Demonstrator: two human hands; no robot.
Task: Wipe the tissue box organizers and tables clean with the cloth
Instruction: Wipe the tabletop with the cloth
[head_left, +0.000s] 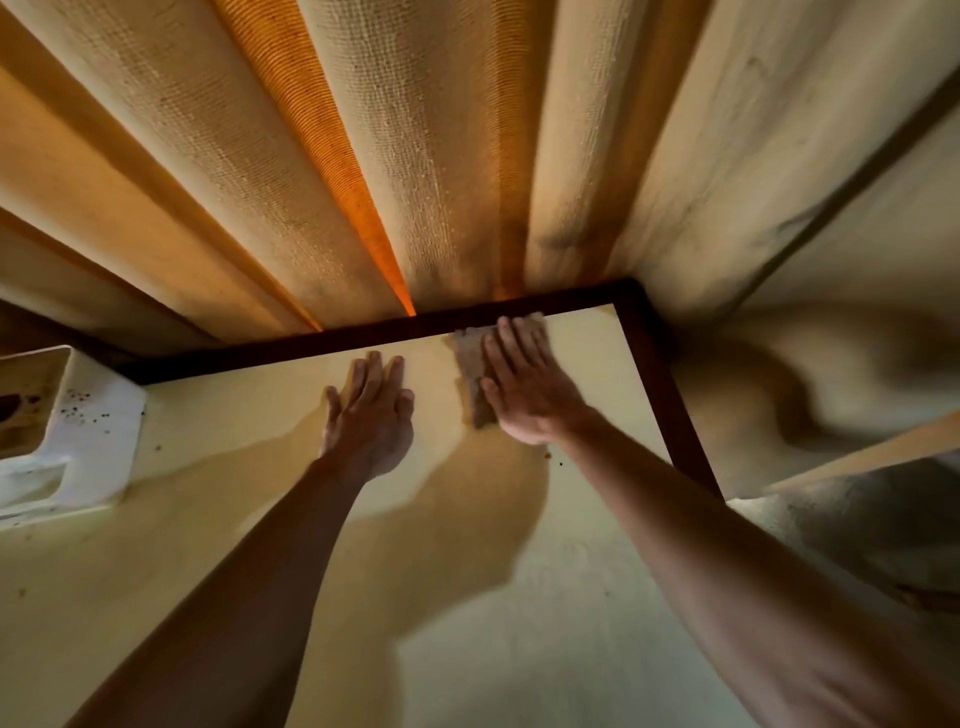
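A pale table (260, 519) with a dark wooden rim fills the lower view. My right hand (524, 387) lies flat with straight fingers on a brownish cloth (470, 371), pressing it to the tabletop near the far right corner. My left hand (371, 413) rests flat on the bare tabletop just left of the cloth, fingers straight, holding nothing. A white tissue box organizer (67, 431) stands at the table's far left, speckled with dark spots; its left part is cut off by the frame edge.
Folded beige curtains (363, 156) hang right behind the table's far edge. The dark rim (670, 395) marks the right edge, with a drop beyond it. A few small crumbs (553, 458) lie near my right wrist.
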